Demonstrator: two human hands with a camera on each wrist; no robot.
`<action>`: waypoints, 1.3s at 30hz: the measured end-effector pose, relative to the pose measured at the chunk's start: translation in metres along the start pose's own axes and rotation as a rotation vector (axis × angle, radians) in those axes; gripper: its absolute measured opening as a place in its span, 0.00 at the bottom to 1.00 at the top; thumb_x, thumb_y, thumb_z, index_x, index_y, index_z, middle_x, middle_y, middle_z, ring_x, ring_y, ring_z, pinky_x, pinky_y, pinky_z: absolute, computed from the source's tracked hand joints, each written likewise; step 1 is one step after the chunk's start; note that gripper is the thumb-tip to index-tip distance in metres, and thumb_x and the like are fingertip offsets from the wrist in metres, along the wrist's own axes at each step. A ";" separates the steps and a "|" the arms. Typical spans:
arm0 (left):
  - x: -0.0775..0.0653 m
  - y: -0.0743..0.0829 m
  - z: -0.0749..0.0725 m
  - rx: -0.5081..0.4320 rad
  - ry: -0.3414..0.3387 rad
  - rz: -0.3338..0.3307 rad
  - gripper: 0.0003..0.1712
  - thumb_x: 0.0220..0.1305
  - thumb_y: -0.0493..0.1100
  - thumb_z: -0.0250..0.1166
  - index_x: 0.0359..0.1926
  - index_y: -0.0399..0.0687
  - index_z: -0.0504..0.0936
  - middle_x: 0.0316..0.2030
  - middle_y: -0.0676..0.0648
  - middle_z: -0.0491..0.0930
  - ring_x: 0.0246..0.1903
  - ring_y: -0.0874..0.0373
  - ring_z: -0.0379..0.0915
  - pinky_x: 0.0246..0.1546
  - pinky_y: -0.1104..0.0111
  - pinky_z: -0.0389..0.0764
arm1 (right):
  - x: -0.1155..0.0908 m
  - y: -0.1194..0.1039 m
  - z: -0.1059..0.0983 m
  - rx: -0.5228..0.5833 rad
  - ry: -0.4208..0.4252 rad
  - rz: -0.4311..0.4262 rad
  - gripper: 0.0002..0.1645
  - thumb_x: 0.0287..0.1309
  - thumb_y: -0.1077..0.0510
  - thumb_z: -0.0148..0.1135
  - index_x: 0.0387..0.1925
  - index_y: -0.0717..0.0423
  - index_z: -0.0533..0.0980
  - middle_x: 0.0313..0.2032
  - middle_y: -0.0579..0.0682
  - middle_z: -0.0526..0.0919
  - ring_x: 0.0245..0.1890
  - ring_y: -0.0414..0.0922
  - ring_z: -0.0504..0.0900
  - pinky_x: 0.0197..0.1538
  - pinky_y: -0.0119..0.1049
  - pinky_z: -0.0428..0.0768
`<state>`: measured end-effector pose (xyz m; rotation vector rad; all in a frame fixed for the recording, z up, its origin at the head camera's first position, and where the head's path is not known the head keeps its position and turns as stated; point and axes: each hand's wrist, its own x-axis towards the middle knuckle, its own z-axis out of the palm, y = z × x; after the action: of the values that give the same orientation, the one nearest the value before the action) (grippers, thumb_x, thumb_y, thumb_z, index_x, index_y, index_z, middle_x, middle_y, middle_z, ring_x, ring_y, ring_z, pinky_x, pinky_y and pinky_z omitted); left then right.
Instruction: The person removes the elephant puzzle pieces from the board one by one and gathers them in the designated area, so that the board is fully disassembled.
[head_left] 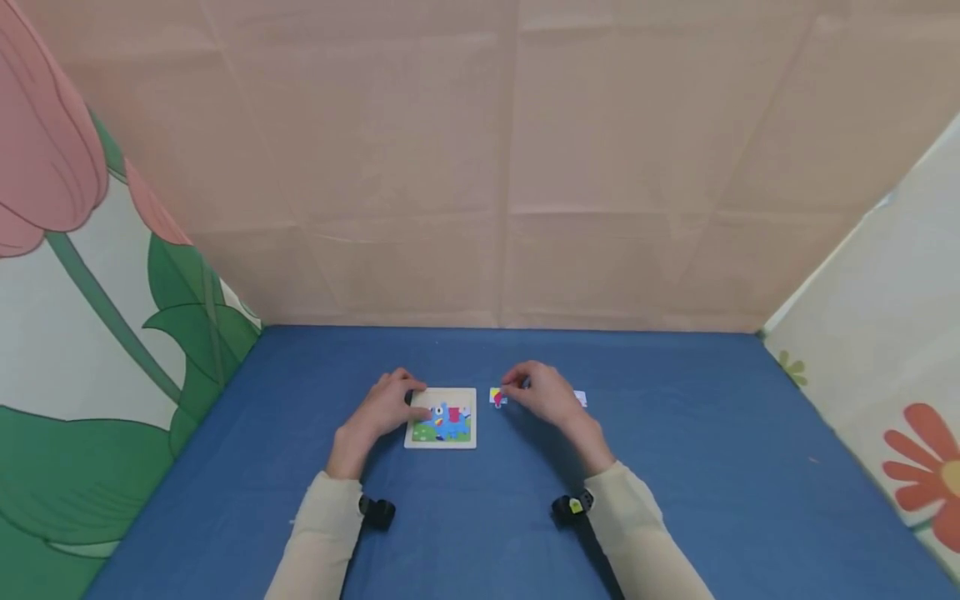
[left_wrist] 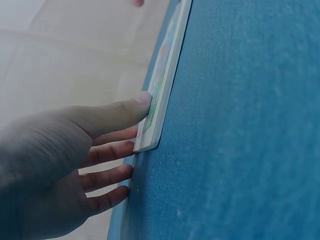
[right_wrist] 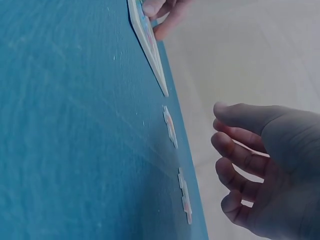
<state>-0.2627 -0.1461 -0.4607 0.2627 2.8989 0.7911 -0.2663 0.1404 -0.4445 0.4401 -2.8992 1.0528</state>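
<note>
While my left hand (head_left: pixel 382 407) rests at the left side of the puzzle board (head_left: pixel 442 445), thumb over its face, my right hand (head_left: pixel 549 395) hovers to the right with thumb and fingertips close together near a loose piece (head_left: pixel 494 398), as the head view has it. The board lies flat on the blue tabletop (head_left: pixel 480 517), a blue animal (head_left: pixel 453 423) showing within its rim, and its far strip looks unfilled. A second piece (head_left: pixel 581 398) pokes out past my right hand, partly hidden.

From the left wrist, my thumb lies on the board's face and the other fingers stretch loosely by its edge, not wrapped round it; I judge they are there to steady it.

From the right wrist, my right fingers are loosely bent with nothing between them, and both pieces lie on the tabletop, apart from my hand and from each other.

I take the step in hand to be choosing a piece. The next move seems to call for a fine pinch on its thin edge, then matching its outline to the unfilled strip.
</note>
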 end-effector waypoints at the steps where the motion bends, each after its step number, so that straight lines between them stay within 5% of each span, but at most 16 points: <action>1: 0.000 0.000 0.000 0.003 0.000 -0.001 0.33 0.56 0.54 0.75 0.61 0.47 0.80 0.58 0.44 0.73 0.58 0.47 0.66 0.59 0.50 0.71 | 0.000 -0.001 0.001 0.001 -0.003 -0.009 0.08 0.60 0.51 0.69 0.39 0.49 0.84 0.33 0.45 0.83 0.31 0.41 0.76 0.32 0.34 0.74; 25: -0.001 0.002 -0.003 0.046 -0.027 -0.024 0.34 0.59 0.57 0.72 0.63 0.50 0.79 0.59 0.45 0.73 0.59 0.47 0.66 0.59 0.49 0.71 | 0.003 -0.027 0.033 0.118 -0.155 -0.095 0.14 0.60 0.54 0.70 0.46 0.55 0.83 0.32 0.46 0.80 0.32 0.44 0.76 0.34 0.32 0.75; 39: -0.001 0.003 -0.002 0.049 -0.024 -0.010 0.33 0.59 0.56 0.72 0.62 0.49 0.80 0.59 0.45 0.73 0.59 0.47 0.66 0.59 0.49 0.71 | 0.008 -0.027 0.048 0.054 -0.213 -0.134 0.16 0.55 0.56 0.73 0.44 0.58 0.83 0.31 0.49 0.79 0.31 0.41 0.73 0.37 0.35 0.74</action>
<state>-0.2618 -0.1447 -0.4569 0.2605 2.8975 0.7115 -0.2628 0.0883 -0.4631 0.7834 -2.9730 1.1304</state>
